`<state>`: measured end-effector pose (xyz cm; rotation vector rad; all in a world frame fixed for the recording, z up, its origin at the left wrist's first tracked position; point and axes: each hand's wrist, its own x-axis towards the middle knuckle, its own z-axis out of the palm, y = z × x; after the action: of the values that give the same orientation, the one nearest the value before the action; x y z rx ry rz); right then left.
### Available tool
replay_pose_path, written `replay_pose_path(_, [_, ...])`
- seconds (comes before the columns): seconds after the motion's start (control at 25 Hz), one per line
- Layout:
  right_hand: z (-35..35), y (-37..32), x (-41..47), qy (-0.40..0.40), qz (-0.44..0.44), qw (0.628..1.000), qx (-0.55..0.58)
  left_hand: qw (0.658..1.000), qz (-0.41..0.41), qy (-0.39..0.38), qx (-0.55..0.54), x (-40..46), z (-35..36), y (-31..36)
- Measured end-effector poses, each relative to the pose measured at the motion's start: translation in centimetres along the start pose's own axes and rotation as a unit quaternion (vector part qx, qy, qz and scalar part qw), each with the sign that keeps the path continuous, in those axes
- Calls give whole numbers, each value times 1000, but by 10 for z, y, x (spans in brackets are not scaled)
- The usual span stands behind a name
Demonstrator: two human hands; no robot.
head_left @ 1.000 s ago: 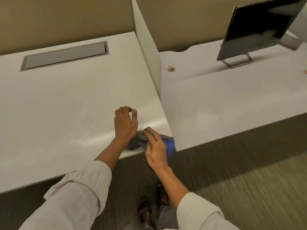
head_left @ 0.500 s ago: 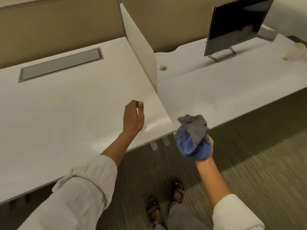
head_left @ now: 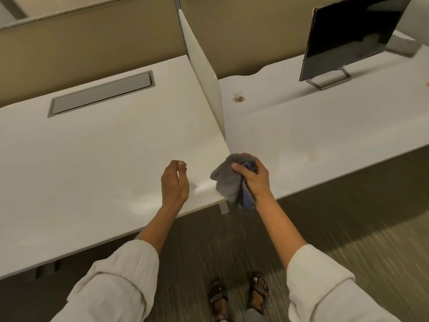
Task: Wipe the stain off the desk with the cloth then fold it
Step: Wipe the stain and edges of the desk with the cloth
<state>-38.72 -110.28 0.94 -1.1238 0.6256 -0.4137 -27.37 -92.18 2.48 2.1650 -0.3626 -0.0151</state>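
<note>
Cloth: a grey-and-blue cloth [head_left: 228, 182], bunched and drooping over the counter [head_left: 97, 159] front edge; likely light, limp, easy to grip anywhere.
Right hand: the right hand [head_left: 254, 176] is clenched around the wad.
Left hand: the left hand [head_left: 174, 184] hovers empty, fingers loosely curled.
Stain: faint marks to the right; unclear.

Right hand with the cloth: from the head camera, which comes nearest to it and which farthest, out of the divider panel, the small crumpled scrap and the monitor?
From the right hand:
1. Divider panel, just above and left of it, its front end close by.
2. Crumpled scrap, farther back on the right desk.
3. Monitor, far back at right.
</note>
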Motion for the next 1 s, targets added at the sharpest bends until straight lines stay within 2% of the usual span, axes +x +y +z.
replay_pose_path(0.04, [17, -2, 12, 7, -64, 991, -119, 1000, -9, 13, 2, -2, -4, -4])
replay_pose_path(0.12, [47, 3, 34, -42, -165, 942, -290, 999, -26, 32, 10, -7, -10, -14])
replay_pose_path(0.24, [59, 29, 57, -71, -254, 866, -425, 998, -34, 43, 13, -12, -20, -31])
replay_pose_path(0.48, [86, 65, 43, -184, -203, 835, -478, 998, -31, 57, 19, -10, -27, -47])
replay_pose_path(0.68, [107, 87, -24, -194, -215, 821, -493, 998, -9, 56, 9, -3, -30, -39])
replay_pose_path(0.76, [99, 87, -50, -191, -225, 829, -475, 999, -10, 47, -6, -4, -29, -36])
replay_pose_path(0.84, [79, 88, -76, -146, -211, 870, -420, 1000, 2, 30, -9, -6, -28, -34])
replay_pose_path(0.92, [55, 89, -102, -15, -131, 954, -270, 1000, 3, 4, -4, -11, -27, -35])
replay_pose_path(0.96, [42, 88, -109, 65, -61, 982, -169, 1000, 8, -10, 2, -14, -26, -35])
replay_pose_path(1.0, [28, 87, -112, 139, 7, 989, -54, 999, 10, -31, 5, -16, -26, -34])
